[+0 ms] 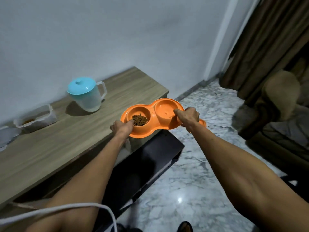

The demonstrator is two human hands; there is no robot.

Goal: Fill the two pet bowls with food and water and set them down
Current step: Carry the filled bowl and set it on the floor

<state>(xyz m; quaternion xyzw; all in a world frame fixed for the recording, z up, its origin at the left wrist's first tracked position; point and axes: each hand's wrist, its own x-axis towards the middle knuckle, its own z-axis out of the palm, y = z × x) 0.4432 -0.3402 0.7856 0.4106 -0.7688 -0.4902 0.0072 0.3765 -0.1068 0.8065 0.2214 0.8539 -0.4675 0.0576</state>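
An orange double pet bowl [151, 108] is held in the air past the right end of the wooden table [70, 141], over the marble floor. Its left cup holds brown kibble [140, 120]; its right cup [164, 109] holds water. My left hand [121, 127] grips the near left rim with the thumb over the edge by the kibble. My right hand [188, 117] grips the near right rim with the thumb on top.
A clear jug with a blue lid [87, 94] stands on the table near the wall. A clear plastic container [36, 119] with some kibble sits to its left. A dark cabinet part [147, 163] lies below; a brown curtain [267, 47] and sofa are at right.
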